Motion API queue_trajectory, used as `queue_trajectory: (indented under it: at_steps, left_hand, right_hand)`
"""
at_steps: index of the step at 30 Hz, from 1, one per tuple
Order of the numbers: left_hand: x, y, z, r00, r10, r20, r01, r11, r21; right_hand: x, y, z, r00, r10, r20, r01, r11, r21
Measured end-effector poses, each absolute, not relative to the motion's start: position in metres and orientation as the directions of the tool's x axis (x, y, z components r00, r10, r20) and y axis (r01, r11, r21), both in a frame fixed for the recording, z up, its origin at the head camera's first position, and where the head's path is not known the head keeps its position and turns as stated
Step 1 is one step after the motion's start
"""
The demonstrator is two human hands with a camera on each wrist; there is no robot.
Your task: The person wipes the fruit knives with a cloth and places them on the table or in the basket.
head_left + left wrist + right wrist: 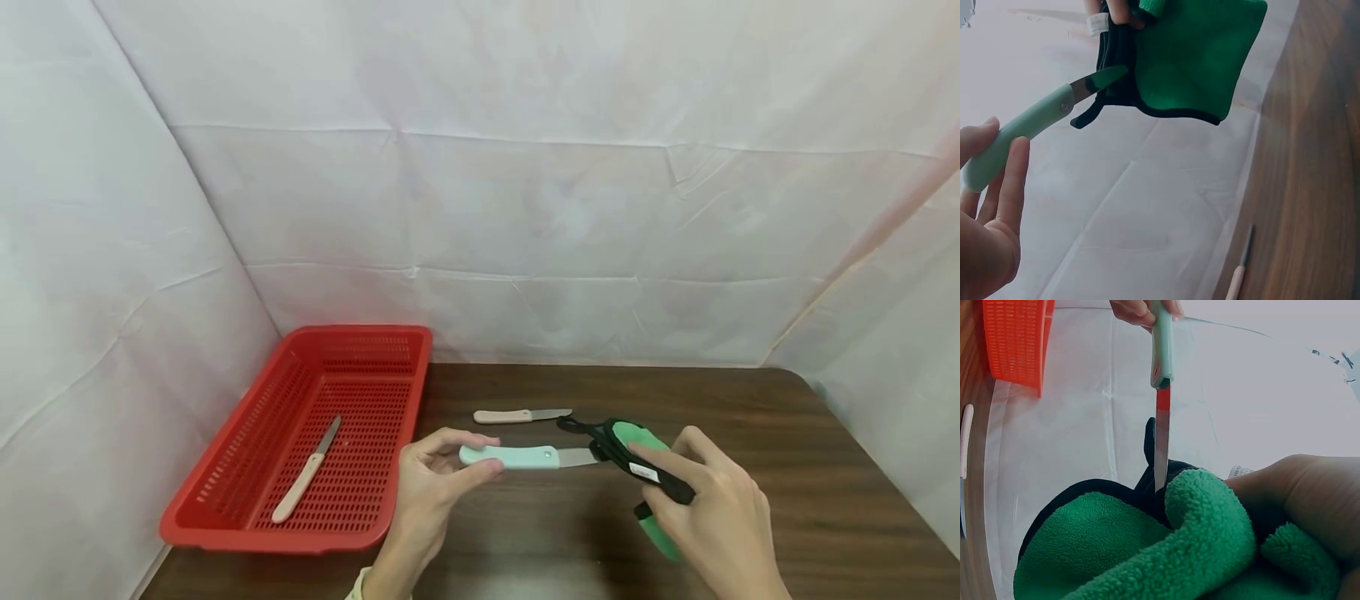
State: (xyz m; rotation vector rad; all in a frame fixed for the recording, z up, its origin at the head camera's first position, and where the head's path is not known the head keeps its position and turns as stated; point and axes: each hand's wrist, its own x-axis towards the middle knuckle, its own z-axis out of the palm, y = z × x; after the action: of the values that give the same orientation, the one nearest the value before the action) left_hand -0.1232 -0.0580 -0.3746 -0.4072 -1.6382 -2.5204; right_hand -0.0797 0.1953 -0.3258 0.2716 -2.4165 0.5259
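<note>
The left hand (438, 479) pinches the mint-green handle of a small folding knife (517, 457) between thumb and fingers, its blade pointing right. In the right hand (712, 500) is a bunched green fleecy cloth (633, 433) with black edging, a hanging loop and a small white label. The blade's tip lies against the cloth's black edge; whether it is wrapped or only touching is hard to tell. In the right wrist view the mint knife (1162, 425) reaches down to the cloth (1210, 512). Behind the hands, a pink-handled knife (517, 416) lies on the table.
A red plastic basket (172, 517) stands at the left of the dark wooden table (840, 500). Inside it lies another pale pink-handled knife (303, 483), blade unfolded. White sheeting (525, 208) hangs behind the table and along both sides.
</note>
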Motion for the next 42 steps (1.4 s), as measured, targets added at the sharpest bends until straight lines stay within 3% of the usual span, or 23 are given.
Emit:
queue_trajectory:
  at_steps: [10,17,24,34,38,42]
  left_hand:
    - [-0.127,-0.058,-0.373,-0.966,0.048,0.253,0.227,-0.306,0.925]
    - [-0.13,-0.066,-0.371,-0.952,0.05,0.301,0.277,-0.273,0.921]
    - [-0.132,-0.08,-0.368,-0.974,-0.007,0.226,0.221,-0.239,0.946]
    - [-0.147,-0.105,-0.372,-0.934,-0.131,0.332,0.353,-0.194,0.915]
    - [-0.164,-0.12,-0.394,-0.884,-0.165,0.438,0.462,-0.161,0.872]
    - [-0.175,-0.135,-0.407,-0.863,-0.198,0.464,0.495,-0.149,0.856]
  right_hand:
    - [-0.086,0.201,-0.327,-0.767,-0.036,0.64,-0.306,0.898,-0.317]
    - [-0.091,0.206,-0.325,-0.748,-0.032,0.663,-0.321,0.891,-0.32]
    - [-0.094,0.209,-0.321,-0.755,-0.034,0.655,-0.315,0.895,-0.317]
    - [-0.1,0.212,-0.322,-0.754,-0.063,0.654,-0.339,0.89,-0.306]
    - [-0.103,0.212,-0.322,-0.753,-0.077,0.653,-0.351,0.887,-0.3]
    - [-0.105,0.211,-0.324,-0.768,-0.075,0.635,-0.347,0.883,-0.315]
